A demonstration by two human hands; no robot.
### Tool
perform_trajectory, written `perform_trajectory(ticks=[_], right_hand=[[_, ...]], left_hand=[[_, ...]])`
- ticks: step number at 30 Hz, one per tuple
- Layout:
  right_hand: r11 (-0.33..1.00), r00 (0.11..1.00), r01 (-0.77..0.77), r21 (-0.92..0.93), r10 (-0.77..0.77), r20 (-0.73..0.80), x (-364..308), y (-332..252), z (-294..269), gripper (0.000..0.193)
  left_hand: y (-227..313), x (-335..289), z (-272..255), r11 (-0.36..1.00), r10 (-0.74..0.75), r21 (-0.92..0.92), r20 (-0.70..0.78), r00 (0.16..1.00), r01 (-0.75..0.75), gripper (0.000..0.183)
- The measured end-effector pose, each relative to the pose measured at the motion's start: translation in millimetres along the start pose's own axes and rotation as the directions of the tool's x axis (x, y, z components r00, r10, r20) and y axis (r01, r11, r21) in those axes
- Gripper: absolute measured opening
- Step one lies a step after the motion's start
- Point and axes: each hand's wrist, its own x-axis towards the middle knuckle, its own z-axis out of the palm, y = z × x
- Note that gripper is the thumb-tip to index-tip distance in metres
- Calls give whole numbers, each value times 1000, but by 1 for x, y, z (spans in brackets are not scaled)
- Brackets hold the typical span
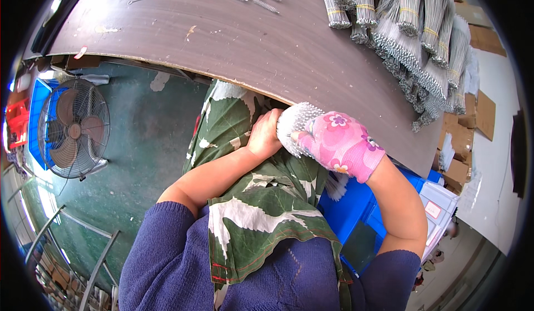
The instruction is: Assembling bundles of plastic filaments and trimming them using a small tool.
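Gripping a bundle of wire brushes (292, 123) at the desk (267, 44) edge, frame centre.
Clamping both hands together on the bundle: bare left hand (265, 136) pressing its left side, right hand (339, 143) in pink floral glove wrapping over it. More tied brush bundles (414, 27) lying upper right; fan (72, 127) standing at left.

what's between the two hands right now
In the head view, a bundle of thin wire pieces, ends up, sits gripped between the left hand and gloved right hand.
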Motion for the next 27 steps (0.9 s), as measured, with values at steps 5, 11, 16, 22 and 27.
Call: perform_trajectory(ticks=[5, 11, 16, 22, 27], right_hand=[[999, 992, 33, -10, -34, -123, 5, 9, 20, 49], [992, 998, -3, 124, 10, -61, 1, 21, 17, 45], [950, 989, -135, 283, 112, 96, -10, 32, 20, 41], [965, 979, -180, 192, 155, 135, -18, 32, 24, 42], [980, 988, -148, 133, 140, 66, -16, 31, 34, 43]], left_hand=[[-3, 0, -1, 1000, 9, -20, -12, 1000, -10, 46], [0, 1, 1, 999, 32, -15, -16, 999, -33, 45], [-4, 0, 2, 999, 29, -14, -13, 1000, -29, 45], [-3, 1, 1, 998, 30, -47, -11, 1000, -30, 43], [-7, 1, 4, 999, 39, -14, 4, 999, -39, 43]])
